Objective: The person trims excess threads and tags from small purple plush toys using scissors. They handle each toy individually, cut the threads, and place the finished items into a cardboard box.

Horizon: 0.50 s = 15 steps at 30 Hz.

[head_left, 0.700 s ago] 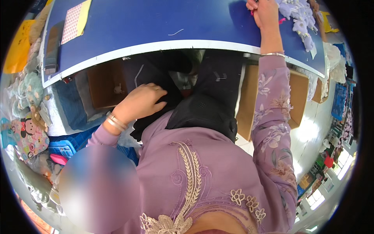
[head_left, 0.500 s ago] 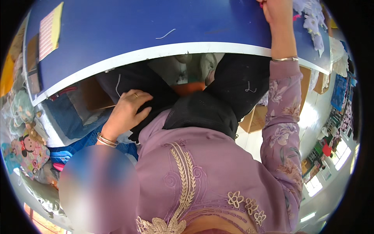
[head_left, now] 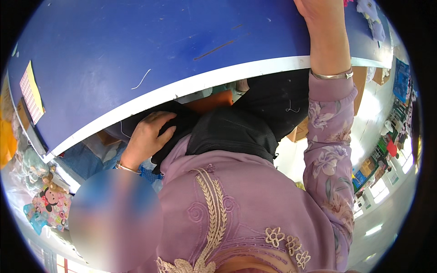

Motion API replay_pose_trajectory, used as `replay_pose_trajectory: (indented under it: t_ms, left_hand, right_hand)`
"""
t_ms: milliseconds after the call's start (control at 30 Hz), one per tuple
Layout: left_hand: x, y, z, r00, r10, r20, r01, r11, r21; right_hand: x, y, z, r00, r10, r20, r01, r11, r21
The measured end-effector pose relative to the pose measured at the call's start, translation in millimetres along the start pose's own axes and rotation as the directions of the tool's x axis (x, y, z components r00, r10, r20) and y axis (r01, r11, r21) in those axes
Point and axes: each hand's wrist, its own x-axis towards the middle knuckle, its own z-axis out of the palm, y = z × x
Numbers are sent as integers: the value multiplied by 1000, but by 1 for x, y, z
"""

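My left hand (head_left: 146, 138) rests on my dark-trousered thigh, below the table's edge. Its fingers are loosely bent, with the thumb apart, and it holds nothing. Over the blue tabletop (head_left: 191, 32) reaches my right hand (head_left: 321, 11). The upper border cuts off its fingers, so what they hold cannot be seen. A bit of pink (head_left: 348, 2) shows just right of that hand, and pale lilac fabric pieces (head_left: 371, 18) lie farther right. A white thread (head_left: 141, 79) lies on the table.
A white rim (head_left: 191, 83) borders the table. At the far left lies a yellow-edged printed sheet (head_left: 31, 93). Plush items (head_left: 32, 161) and a pink cartoon-print bag (head_left: 52, 204) sit beyond the left corner. Cardboard (head_left: 359, 86) stands under the table's right side.
The view has shifted, so the table lies tilted and lower left. My right hand has gone farther up, its fingers now outside the picture. My left hand stays on my thigh.
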Motion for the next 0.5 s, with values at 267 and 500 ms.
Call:
replay_pose_trajectory:
  t_ms: [267,500]
  left_hand:
    - [-31,17,13,980,70,-188,-110,971,-212]
    - [-30,-75,77,529,-545,-651,-231,645,-728]
  right_hand:
    - [1,6,2,999,-3,-47,3,1000,-2]
    - [3,1,-12,993,5,-121,-14,997,-75]
